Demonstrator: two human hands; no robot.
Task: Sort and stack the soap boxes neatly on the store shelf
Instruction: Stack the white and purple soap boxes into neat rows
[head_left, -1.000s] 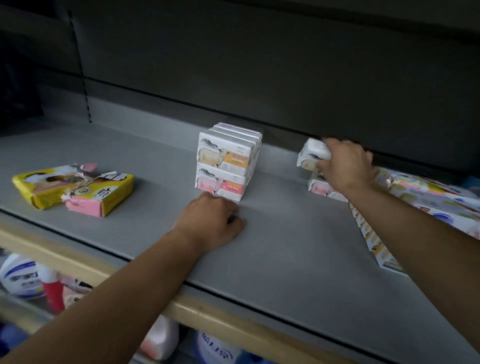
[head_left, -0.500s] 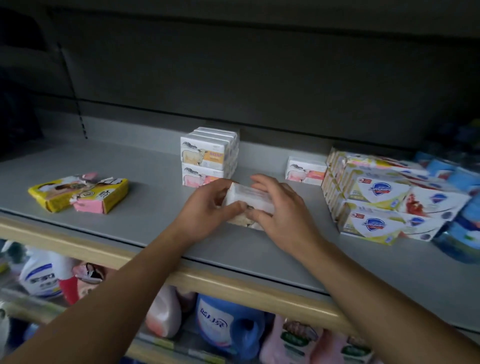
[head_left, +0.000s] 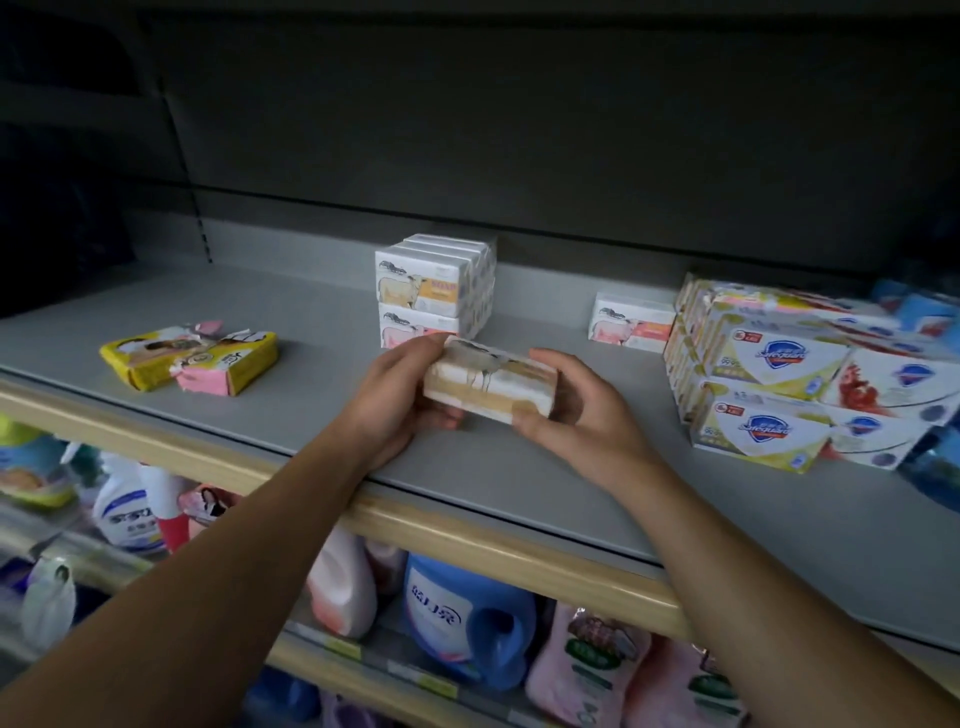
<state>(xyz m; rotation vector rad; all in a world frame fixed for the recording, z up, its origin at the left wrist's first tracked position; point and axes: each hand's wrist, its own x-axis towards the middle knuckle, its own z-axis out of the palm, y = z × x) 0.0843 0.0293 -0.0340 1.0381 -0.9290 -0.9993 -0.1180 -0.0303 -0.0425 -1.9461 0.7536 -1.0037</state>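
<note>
I see the grey shelf (head_left: 291, 410) running across the view, its right end cut off by the frame and its wooden front edge nearest me. The back panel is dark, and I can make out little detail there. The blue-shield boxes (head_left: 769, 395) stack at the right, the far ones blurred and partly out of view. A stack of white soap boxes (head_left: 434, 286) stands mid-shelf, its bottom front partly hidden behind my left hand (head_left: 395, 400). A single pink-printed box (head_left: 631, 322) sits beside the right pile. Two yellow packs (head_left: 187, 356) lie at the left, with bare shelf between them and the stack. Both hands grip one soap box (head_left: 491, 384) above the shelf front, left fingers curled round its left end, right hand (head_left: 576, 415) pinching its right end; its print is smeared.
</note>
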